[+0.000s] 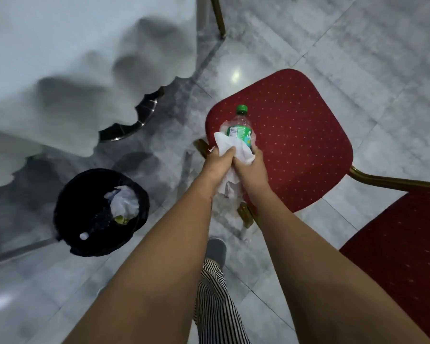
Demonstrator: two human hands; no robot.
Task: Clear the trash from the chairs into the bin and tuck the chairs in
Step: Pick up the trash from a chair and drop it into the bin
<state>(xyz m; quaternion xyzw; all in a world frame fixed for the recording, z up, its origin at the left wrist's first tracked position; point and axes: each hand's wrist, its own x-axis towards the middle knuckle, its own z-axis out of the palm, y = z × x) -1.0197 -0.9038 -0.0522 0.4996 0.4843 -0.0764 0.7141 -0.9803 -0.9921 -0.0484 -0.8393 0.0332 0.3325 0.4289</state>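
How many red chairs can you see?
2. One red chair is right behind the hands, its seat showing whole. Part of another red chair shows at the lower right edge. More may be hidden outside the picture.

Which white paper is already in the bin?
The crumpled paper inside the black bin. The other white paper is squeezed between both hands above the red chair.

Marble floor (358, 58), black bin (85, 219), red chair (296, 125)
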